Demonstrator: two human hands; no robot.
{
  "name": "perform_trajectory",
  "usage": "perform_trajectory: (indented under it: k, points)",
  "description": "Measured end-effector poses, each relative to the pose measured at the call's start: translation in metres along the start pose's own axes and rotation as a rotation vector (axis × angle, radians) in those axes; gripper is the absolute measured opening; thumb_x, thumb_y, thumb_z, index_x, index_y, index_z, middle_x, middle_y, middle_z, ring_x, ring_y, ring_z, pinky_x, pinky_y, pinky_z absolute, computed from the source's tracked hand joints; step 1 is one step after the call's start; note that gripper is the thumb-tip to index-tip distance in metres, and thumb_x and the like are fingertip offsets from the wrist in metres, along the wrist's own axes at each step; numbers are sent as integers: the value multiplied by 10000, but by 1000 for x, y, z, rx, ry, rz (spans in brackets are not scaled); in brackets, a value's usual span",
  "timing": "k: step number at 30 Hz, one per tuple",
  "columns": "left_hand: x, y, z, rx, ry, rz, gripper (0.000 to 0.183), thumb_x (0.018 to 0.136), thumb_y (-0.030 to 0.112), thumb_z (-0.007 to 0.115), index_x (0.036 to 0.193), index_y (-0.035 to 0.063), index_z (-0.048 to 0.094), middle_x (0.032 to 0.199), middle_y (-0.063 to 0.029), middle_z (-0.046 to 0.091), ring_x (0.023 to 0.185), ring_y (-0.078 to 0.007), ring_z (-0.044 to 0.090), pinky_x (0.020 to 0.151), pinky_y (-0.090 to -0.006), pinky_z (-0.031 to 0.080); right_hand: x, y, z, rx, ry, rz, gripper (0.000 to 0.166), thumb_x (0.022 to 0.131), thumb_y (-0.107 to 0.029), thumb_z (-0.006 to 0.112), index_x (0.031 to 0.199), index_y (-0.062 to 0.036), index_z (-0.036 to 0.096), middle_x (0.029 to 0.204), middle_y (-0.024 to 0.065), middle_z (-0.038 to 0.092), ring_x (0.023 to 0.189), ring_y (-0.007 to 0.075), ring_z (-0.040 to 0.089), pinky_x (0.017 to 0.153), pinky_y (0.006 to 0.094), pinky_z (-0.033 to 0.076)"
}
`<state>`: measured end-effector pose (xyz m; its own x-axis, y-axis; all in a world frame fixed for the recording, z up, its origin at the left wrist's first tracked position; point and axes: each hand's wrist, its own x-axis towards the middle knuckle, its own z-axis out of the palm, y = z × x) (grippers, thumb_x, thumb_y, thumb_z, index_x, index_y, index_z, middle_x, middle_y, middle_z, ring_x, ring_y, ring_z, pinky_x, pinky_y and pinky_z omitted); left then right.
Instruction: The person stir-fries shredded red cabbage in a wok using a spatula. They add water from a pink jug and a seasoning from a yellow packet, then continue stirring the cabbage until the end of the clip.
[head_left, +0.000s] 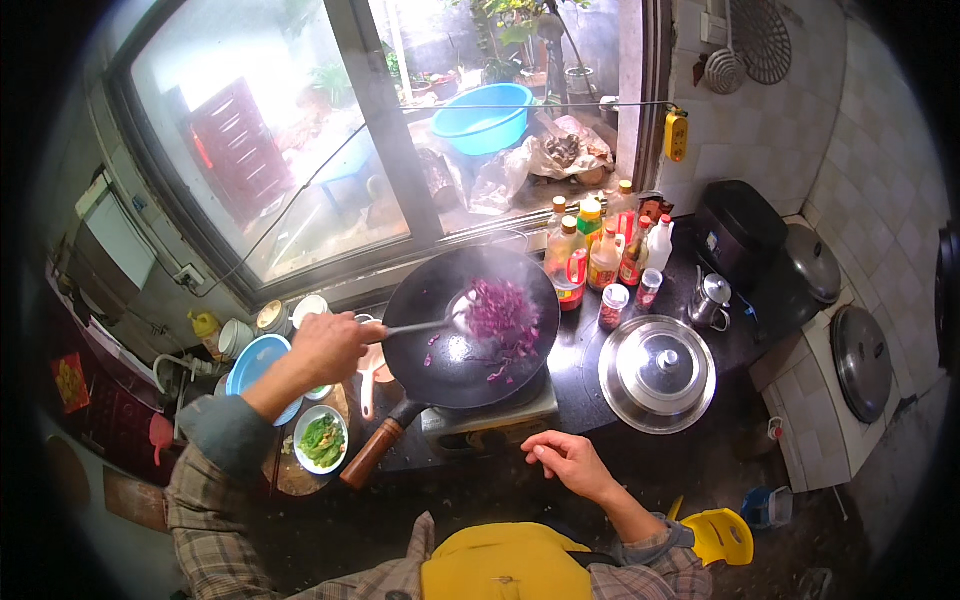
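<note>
My left hand is closed around the handle of a metal ladle, whose bowl is in the black wok. Steam rises from shredded purple cabbage heaped at the ladle's bowl on the wok's right side. The wok stands on a gas stove, its wooden handle pointing toward me at the lower left. My right hand hovers in front of the stove with bent fingers, touching nothing. Left of the wok handle, a white bowl of green vegetables rests on a round wooden board.
Right of the wok are sauce bottles, two seasoning jars, a steel lid and a small metal pot. A blue basket and white bowls stand left. Behind runs a window; a yellow plastic stool is lower right.
</note>
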<state>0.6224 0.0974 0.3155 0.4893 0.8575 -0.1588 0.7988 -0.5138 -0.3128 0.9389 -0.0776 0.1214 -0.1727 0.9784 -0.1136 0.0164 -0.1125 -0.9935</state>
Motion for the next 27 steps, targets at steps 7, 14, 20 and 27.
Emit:
perform_trajectory:
  k: [7,14,20,27]
  points:
    - [21,-33,-2,-400,-420,181,368,914,392,710,1226,201,746,1026,-83,769,891,-233,720,782,-370,530,3,12,14,46,-44,19,216,1004,-145,591,1138,-22,708,907,37,724,667,49,575,630,217,500]
    - [13,-2,32,-1387,-384,-266,354,985,163,640,1326,74,669,902,-33,668,715,-103,579,626,-236,471,4,7,15,-46,-52,-103,221,1005,-165,593,1148,-45,711,907,27,724,676,56,587,626,222,500]
    - [16,-15,27,-1271,-212,-324,388,989,238,637,1343,79,659,757,21,577,626,-64,510,513,-236,373,2,20,9,-8,-32,-66,216,1002,-160,592,1134,-43,716,908,38,726,671,64,591,619,230,501]
    - [27,-1,27,-507,-256,-75,330,904,313,669,1198,187,753,1104,-113,742,997,-308,695,892,-400,521,8,16,8,-23,-119,-38,236,1012,-179,569,1156,-55,709,923,39,722,679,69,592,633,225,497]
